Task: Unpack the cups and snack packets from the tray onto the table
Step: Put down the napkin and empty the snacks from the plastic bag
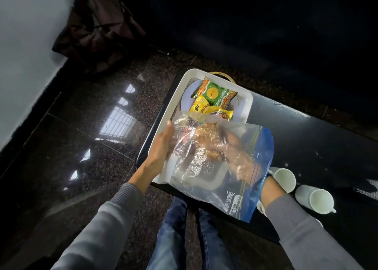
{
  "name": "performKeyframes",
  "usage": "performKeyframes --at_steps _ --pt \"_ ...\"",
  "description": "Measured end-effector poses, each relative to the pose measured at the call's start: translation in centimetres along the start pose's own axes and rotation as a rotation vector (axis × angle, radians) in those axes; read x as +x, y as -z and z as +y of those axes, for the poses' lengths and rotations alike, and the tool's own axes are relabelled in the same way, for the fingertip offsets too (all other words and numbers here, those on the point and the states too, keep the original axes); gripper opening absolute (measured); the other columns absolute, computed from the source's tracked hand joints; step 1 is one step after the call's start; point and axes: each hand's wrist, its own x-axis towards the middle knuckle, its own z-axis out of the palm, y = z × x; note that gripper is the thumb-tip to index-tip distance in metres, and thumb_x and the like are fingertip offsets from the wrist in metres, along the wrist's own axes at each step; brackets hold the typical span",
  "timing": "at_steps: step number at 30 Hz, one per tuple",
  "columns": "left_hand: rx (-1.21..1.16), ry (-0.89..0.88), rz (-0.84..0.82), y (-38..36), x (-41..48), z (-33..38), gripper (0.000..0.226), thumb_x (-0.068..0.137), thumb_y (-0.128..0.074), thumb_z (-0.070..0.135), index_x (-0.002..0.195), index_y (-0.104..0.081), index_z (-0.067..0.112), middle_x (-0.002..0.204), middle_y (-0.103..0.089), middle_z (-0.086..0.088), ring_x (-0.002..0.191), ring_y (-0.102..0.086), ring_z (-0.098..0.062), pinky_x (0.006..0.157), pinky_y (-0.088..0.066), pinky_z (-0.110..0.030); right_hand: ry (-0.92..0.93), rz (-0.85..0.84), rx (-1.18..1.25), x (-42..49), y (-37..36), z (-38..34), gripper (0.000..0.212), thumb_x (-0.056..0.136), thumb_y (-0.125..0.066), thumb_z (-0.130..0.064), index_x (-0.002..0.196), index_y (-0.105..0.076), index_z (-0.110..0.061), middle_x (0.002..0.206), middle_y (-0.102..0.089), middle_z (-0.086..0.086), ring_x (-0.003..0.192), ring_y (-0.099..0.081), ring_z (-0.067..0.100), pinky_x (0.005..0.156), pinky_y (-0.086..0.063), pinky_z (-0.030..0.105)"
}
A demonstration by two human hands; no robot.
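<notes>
Crinkled clear plastic zip bag with blue seal strip [235, 167] at centre, glossy green and yellow foil snack packets [214, 97] above it, smooth white plastic tray [163, 124], shiny black tabletop [306, 142] at right, matt white cups [284, 179] at lower right, polished speckled stone floor [92, 126] at left, grey knit sleeves [98, 228] at bottom

White tray [176, 97] on tabletop [306, 138], holding green packet [216, 94] atop yellow packets [202, 108]. Two white cups [284, 179] on their sides on tabletop, right of tray.
</notes>
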Motion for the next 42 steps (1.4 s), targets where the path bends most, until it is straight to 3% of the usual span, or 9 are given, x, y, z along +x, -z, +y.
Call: performKeyframes --at_steps 5,9,12,16,22,28,34,38,42 --pt "0.037 -0.011 -0.195 0.3 0.3 0.6 0.059 0.090 -0.062 0.059 0.127 -0.064 0.013 0.067 -0.064 0.011 0.049 -0.049 -0.012 0.048 -0.038 -0.020 -0.014 0.164 -0.018 -1.5 0.7 -1.0 0.049 0.092 -0.059 0.015 0.112 -0.066 -0.029 0.107 -0.079 -0.010 0.085 -0.074 -0.007 0.066 -0.057 0.011" --pt "0.046 -0.053 -0.043 0.2 0.7 0.7 0.039 0.101 -0.059 0.035 0.064 -0.070 0.030 0.055 -0.060 0.014 0.043 -0.047 0.001 0.046 -0.038 -0.014 -0.043 0.139 0.083 -2.3 1.1 -1.3 0.050 0.092 -0.062 -0.004 0.137 -0.058 -0.025 0.125 -0.070 -0.008 0.114 -0.069 0.012 0.092 -0.057 0.032" --pt "0.002 -0.028 0.116 1.0 1.1 0.6 0.036 0.105 -0.055 0.032 0.073 -0.063 0.017 0.064 -0.071 0.015 0.060 -0.067 0.003 0.059 -0.055 -0.013 -0.126 0.218 0.069 -3.2 1.7 -1.9 0.025 0.060 -0.074 -0.015 0.082 -0.081 -0.024 0.073 -0.078 -0.006 0.074 -0.071 0.019 0.056 -0.057 0.023" --pt "-0.113 0.037 0.163 1.8 0.5 0.7 0.036 0.109 -0.045 0.027 0.085 -0.066 0.010 0.084 -0.072 -0.006 0.082 -0.069 -0.024 0.086 -0.060 -0.047 -0.093 0.268 0.123 -4.8 3.2 -2.0 0.038 0.067 -0.061 -0.003 0.091 -0.079 -0.027 0.084 -0.078 -0.004 0.075 -0.073 0.013 0.063 -0.059 0.026" --pt "-0.067 0.192 0.303 3.5 -0.9 1.1 0.050 0.096 -0.035 -0.006 0.140 -0.055 0.005 0.086 -0.074 -0.001 0.061 -0.062 -0.012 0.050 -0.052 -0.023 -0.096 0.406 0.189 -6.6 3.5 -3.1 0.031 0.074 -0.061 0.003 0.095 -0.070 -0.017 0.090 -0.076 0.003 0.093 -0.069 0.024 0.073 -0.058 0.037" --pt "-0.227 0.219 0.294 5.7 -2.4 2.2 0.049 0.097 -0.046 0.043 0.122 -0.072 0.010 0.101 -0.064 -0.016 0.088 -0.054 -0.034 0.083 -0.047 -0.051 -0.170 0.504 0.009 -6.2 2.2 -2.8 0.026 0.073 -0.068 -0.003 0.090 -0.072 -0.021 0.089 -0.077 -0.002 0.095 -0.070 0.025 0.079 -0.059 0.037" --pt "-0.227 0.176 0.308 6.3 -2.2 3.2 0.050 0.098 -0.046 0.046 0.126 -0.072 0.015 0.104 -0.064 -0.015 0.095 -0.056 -0.033 0.106 -0.045 -0.060 -0.364 0.286 -0.119 -4.3 -1.7 -1.0 0.037 0.081 -0.067 0.000 0.115 -0.064 -0.016 0.113 -0.073 0.011 0.106 -0.070 0.030 0.085 -0.063 0.044" --pt "-0.198 0.219 0.332 6.4 -1.7 2.9 0.055 0.096 -0.048 0.055 0.119 -0.074 0.012 0.082 -0.057 -0.010 0.074 -0.051 -0.025 0.079 -0.048 -0.044 -0.462 0.233 0.159 -2.8 -3.8 0.6 0.029 0.090 -0.063 0.010 0.114 -0.059 -0.006 0.107 -0.070 0.011 0.098 -0.070 0.025 0.062 -0.065 0.037" --pt "-0.158 0.254 0.336 6.4 -1.0 2.0 0.051 0.099 -0.047 0.058 0.079 -0.074 0.018 0.067 -0.052 -0.001 0.058 -0.046 -0.017 0.061 -0.043 -0.031 -0.488 0.241 -0.205 -2.3 -4.1 2.0 0.058 0.092 -0.072 -0.015 0.144 -0.048 -0.004 0.136 -0.063 0.014 0.123 -0.062 0.032 0.097 -0.057 0.050"
